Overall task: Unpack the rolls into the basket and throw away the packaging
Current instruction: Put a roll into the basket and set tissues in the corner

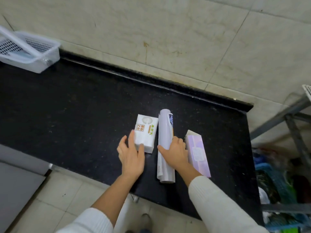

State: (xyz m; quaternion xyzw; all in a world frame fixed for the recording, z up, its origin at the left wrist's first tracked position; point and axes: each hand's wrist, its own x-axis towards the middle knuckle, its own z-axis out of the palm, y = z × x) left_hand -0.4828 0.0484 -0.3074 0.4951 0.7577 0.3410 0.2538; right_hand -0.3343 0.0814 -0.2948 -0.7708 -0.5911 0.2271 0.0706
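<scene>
On the black counter (67, 105) lie three things side by side. A white tissue pack (146, 132) with printed labels is on the left. A long pale-lilac roll (165, 142) in a paper sleeve lies in the middle. A lilac box (197, 152) is on the right. My left hand (131, 153) touches the near end of the tissue pack, thumb on top and fingers spread beside it. My right hand (176, 151) rests over the roll, fingers curled across it. A white perforated basket (42, 59) stands at the counter's far left against the wall.
A tiled wall (168, 31) backs the counter. To the right, a grey metal rack (292, 125) holds blue baskets (276, 179) and clutter. A grey cabinet (16, 190) stands at the lower left. Light floor tiles (67, 195) lie below the counter's front edge.
</scene>
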